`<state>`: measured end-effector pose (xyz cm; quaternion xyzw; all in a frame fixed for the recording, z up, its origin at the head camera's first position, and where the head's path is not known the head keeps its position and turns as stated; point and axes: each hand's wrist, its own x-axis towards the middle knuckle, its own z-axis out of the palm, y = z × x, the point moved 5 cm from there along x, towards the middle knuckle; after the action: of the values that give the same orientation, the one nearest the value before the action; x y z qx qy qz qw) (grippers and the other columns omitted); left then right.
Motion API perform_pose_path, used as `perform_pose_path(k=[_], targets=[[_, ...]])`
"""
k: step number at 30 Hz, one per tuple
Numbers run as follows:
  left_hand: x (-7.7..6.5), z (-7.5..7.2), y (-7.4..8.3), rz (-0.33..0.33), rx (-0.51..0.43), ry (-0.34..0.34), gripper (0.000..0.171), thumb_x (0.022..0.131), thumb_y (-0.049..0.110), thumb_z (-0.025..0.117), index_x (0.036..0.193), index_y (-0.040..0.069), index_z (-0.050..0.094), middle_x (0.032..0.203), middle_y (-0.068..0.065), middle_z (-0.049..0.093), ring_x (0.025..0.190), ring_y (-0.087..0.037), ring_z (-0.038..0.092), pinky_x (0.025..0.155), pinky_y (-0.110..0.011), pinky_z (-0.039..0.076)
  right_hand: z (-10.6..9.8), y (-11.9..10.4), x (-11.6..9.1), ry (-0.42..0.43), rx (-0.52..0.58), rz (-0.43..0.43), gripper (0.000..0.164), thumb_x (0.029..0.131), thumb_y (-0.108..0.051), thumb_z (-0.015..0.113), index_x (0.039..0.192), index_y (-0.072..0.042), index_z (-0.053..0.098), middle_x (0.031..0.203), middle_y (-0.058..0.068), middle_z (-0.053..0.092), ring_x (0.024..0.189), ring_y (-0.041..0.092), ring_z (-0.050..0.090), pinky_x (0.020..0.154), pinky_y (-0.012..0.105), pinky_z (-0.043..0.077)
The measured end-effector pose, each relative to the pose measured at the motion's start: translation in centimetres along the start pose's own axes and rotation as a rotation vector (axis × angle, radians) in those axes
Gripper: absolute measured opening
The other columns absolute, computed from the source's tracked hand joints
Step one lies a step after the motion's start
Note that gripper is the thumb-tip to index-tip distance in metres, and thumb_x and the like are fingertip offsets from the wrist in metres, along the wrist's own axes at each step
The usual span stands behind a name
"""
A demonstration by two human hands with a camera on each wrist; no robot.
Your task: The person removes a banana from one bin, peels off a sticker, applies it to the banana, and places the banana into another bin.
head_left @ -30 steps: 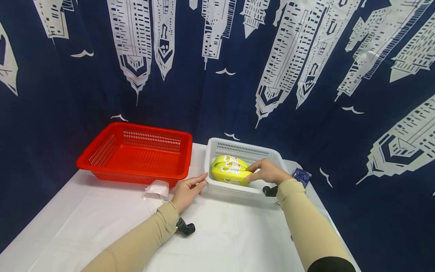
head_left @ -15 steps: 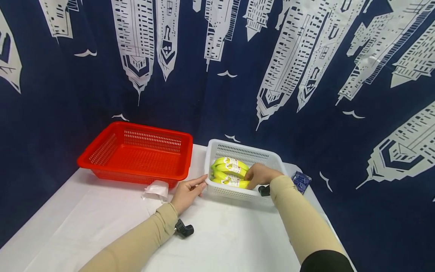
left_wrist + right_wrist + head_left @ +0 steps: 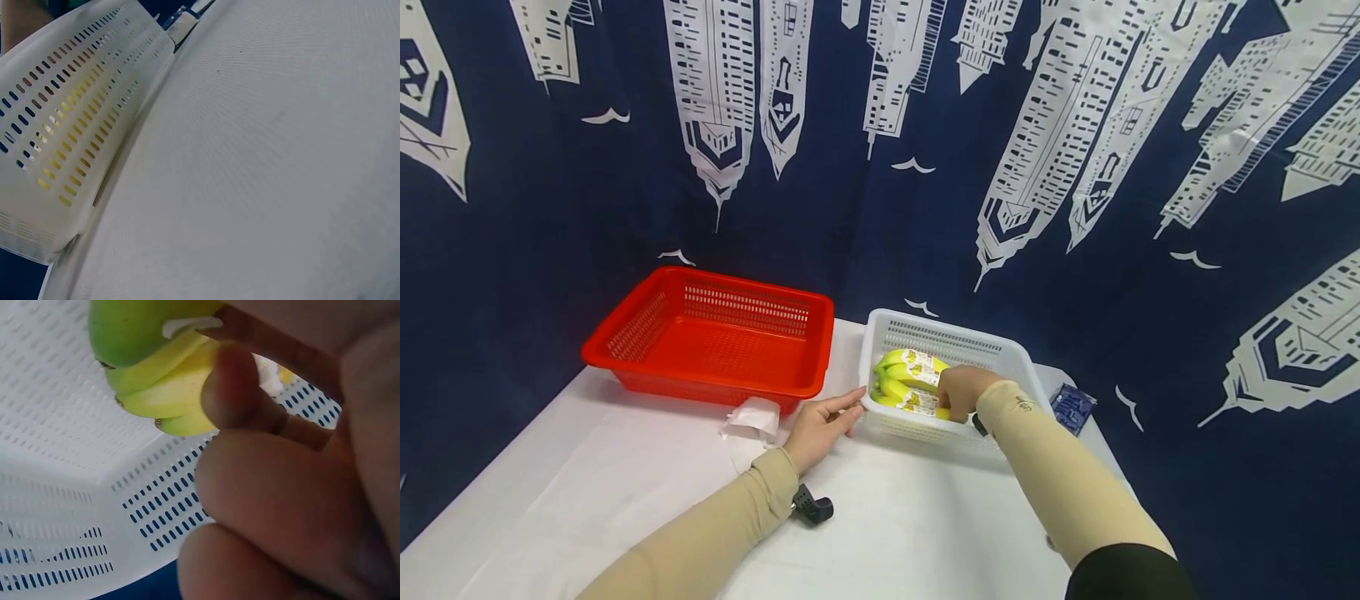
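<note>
Centre of the head view: your right hand point(image 3: 961, 388) reaches into the white basket point(image 3: 951, 343) and closes its curled fingers point(image 3: 234, 387) on the bunch of bananas point(image 3: 908, 382), which lies inside the basket at the hand's left, touching it. Your left hand point(image 3: 822, 421), fingers straight and relaxed, rests on the table point(image 3: 625, 483) with its fingertips against the basket's lower left corner. A red basket point(image 3: 718, 342) stands at centre left, apart from both hands
</note>
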<state>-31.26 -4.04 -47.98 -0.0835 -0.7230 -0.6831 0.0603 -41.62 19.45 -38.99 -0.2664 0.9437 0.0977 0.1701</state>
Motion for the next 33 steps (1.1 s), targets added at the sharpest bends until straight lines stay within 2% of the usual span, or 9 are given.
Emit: perform_pose_path(k=[3,9,14,18,21,27,33], targets=[[0.0,0.2,0.1,0.005,-0.005,-0.012,0.041,0.098,0.022,0.072,0.138,0.025,0.067,0.090,-0.023,0.072,0.073,-0.015,0.062,0.055,-0.020,0.035,-0.2,-0.6,-0.3,0.000,-0.070,-0.010,0.030,0.069,0.004,0.072,0.058,-0.020,0.059,0.057,-0.009,0.044,0.057,0.011,0.038,0.052,0.027,0.028],[-0.1,0.3,0.0,-0.003,-0.011,-0.013,0.040,0.097,0.023,0.072,0.137,0.026,0.068,0.084,-0.020,0.072,0.073,-0.016,0.062,0.054,-0.020,0.035,-0.5,-1.6,-0.6,0.023,-0.190,0.004,0.029,0.074,0.001,0.073,0.062,-0.022,0.060,0.064,-0.007,0.052,0.063,0.015,0.043,0.058,0.030,0.036],[-0.1,0.3,-0.1,0.004,-0.015,-0.020,0.040,0.098,0.023,0.072,0.138,0.026,0.067,0.089,-0.022,0.072,0.072,-0.015,0.062,0.055,-0.020,0.035,-0.3,-2.1,-0.7,0.130,-0.260,-0.028,0.026,0.079,-0.002,0.069,0.066,-0.020,0.057,0.066,-0.003,0.055,0.061,0.018,0.047,0.059,0.034,0.043],[-0.1,0.2,0.0,0.005,-0.024,-0.018,0.040,0.098,0.022,0.072,0.138,0.025,0.067,0.092,-0.024,0.072,0.072,-0.014,0.062,0.055,-0.020,0.035,-0.1,-2.6,-0.5,0.193,-0.363,-0.056,0.021,0.082,-0.005,0.068,0.070,-0.019,0.057,0.070,-0.002,0.061,0.061,0.019,0.051,0.062,0.037,0.052],[-0.2,0.2,0.0,0.001,-0.027,-0.019,0.040,0.098,0.022,0.071,0.138,0.025,0.067,0.094,-0.025,0.071,0.072,-0.014,0.062,0.055,-0.020,0.035,0.2,-2.9,0.0,0.170,-0.446,-0.041,0.018,0.088,-0.009,0.068,0.074,-0.017,0.061,0.073,-0.001,0.065,0.062,0.017,0.052,0.064,0.037,0.056],[-0.2,0.1,0.0,0.005,-0.018,-0.009,0.040,0.098,0.022,0.072,0.138,0.025,0.067,0.087,-0.022,0.071,0.072,-0.016,0.061,0.054,-0.020,0.035,0.7,-3.2,1.1,0.068,-0.475,0.046,0.016,0.095,-0.013,0.064,0.081,-0.016,0.069,0.076,0.002,0.067,0.064,0.016,0.054,0.065,0.039,0.058],[-0.1,0.1,0.0,0.011,-0.011,-0.016,0.041,0.098,0.022,0.072,0.138,0.025,0.067,0.091,-0.022,0.072,0.073,-0.019,0.062,0.055,-0.020,0.035,1.0,-3.6,1.4,0.038,-0.440,0.077,0.027,0.092,-0.014,0.060,0.066,-0.018,0.063,0.069,0.001,0.064,0.063,0.016,0.053,0.064,0.039,0.056]])
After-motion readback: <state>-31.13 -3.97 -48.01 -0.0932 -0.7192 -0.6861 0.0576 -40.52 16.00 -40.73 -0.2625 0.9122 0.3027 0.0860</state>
